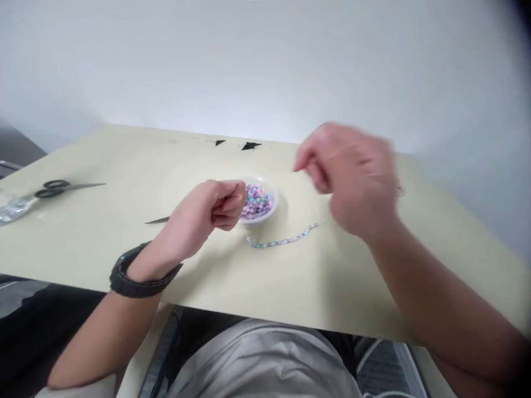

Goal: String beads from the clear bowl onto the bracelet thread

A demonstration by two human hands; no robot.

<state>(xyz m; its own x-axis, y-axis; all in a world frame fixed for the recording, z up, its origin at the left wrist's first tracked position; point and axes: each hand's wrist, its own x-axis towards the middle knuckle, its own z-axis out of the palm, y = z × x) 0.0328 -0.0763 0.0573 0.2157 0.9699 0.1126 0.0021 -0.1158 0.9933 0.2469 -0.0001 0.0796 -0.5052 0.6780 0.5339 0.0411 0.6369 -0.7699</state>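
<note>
Head camera up, and here's the left hand (pixel 219 205) curled tight against the rim of a small white bowl (pixel 274 200), fingers pinched, though whether they've caught anything can't be told. The right hand (pixel 350 182), blurred, hangs bent above the pale tabletop (pixel 124 160), equally unclear. Loose pastel beads (pixel 257 202) fill the bowl: light, slippery, best picked singly with fingertips. A limp beaded strand (pixel 282 241) lies just in front, best lifted by an end. Black-handled scissors (pixel 58 189) sit well off left, and only the left hand overhangs the bowl.
</note>
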